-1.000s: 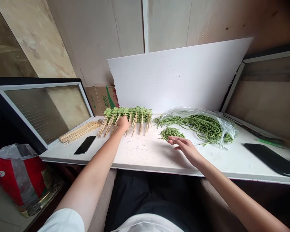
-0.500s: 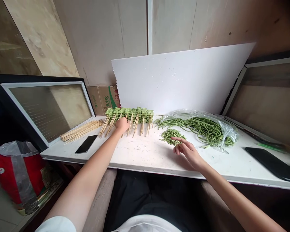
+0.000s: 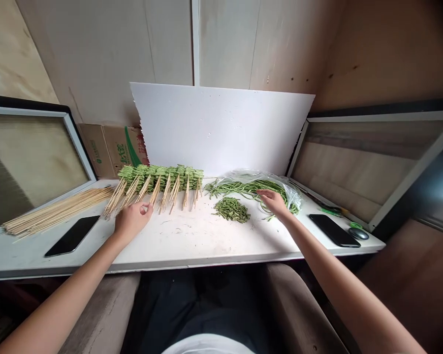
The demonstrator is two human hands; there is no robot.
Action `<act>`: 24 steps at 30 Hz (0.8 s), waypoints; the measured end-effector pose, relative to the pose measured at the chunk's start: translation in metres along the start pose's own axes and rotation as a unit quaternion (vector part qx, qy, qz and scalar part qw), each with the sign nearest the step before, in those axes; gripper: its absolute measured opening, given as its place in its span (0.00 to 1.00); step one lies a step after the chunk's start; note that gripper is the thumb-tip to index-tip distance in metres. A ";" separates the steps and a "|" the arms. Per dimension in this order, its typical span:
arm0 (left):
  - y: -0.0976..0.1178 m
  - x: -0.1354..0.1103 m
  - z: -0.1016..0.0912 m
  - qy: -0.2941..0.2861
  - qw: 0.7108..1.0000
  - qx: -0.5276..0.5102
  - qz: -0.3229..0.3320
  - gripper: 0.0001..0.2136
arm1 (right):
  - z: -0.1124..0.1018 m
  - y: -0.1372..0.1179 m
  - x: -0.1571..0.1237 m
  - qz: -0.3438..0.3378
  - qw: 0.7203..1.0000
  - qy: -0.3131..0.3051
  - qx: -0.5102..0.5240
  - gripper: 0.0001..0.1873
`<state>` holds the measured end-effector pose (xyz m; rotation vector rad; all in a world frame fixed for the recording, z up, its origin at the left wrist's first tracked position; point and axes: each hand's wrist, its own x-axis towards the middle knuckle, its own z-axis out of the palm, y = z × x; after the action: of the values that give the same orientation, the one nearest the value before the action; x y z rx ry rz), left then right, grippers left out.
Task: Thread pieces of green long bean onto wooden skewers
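A long row of cut green bean pieces threaded on bamboo skewers (image 3: 160, 178) lies across the white table (image 3: 203, 241), its pointed skewer ends facing me. My left hand (image 3: 132, 220) sits just in front of those skewer ends, fingers loosely curled, and I cannot tell whether it holds anything. My right hand (image 3: 275, 202) rests on the long green yard-long beans (image 3: 249, 188), which lie in a clear plastic bag (image 3: 276, 183). Its fingers look spread. A small heap of cut bean pieces (image 3: 232, 210) lies to the left of that hand.
A bundle of loose bamboo skewers (image 3: 59, 209) and a black phone (image 3: 73, 236) lie at the left. Another phone (image 3: 334, 230) and a green-handled tool (image 3: 331, 210) lie at the right. A white foam board (image 3: 217, 128) stands behind, with a cardboard box (image 3: 112, 150) beside it.
The whole view has swung, with the table now shifted left. My right hand has moved from the cut pieces onto the bagged beans. My left hand has drawn back from the skewer row toward me.
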<state>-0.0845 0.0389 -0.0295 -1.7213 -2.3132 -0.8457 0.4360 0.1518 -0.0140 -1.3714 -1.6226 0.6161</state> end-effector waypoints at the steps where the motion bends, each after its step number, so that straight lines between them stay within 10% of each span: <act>1: -0.004 -0.004 0.001 0.002 1.000 0.001 0.002 0.18 | -0.007 0.004 0.011 0.013 0.999 0.011 -0.042 0.22; 9: -0.020 -0.006 -0.012 0.034 0.999 0.022 0.013 0.17 | -0.031 0.036 0.071 0.050 0.917 0.003 -0.396 0.24; 18: -0.047 -0.011 -0.030 0.028 0.999 0.046 0.001 0.17 | -0.028 0.062 0.095 0.052 0.905 -0.001 -0.423 0.24; 24: -0.008 -0.047 -0.007 0.103 0.986 -0.016 0.129 0.17 | -0.030 0.043 0.115 0.057 0.946 0.044 -0.317 0.20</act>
<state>-0.0778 -0.0058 -0.0461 -1.7992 -1.9063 -0.9637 0.4854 0.2667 0.0009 -1.9324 -1.7512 0.0791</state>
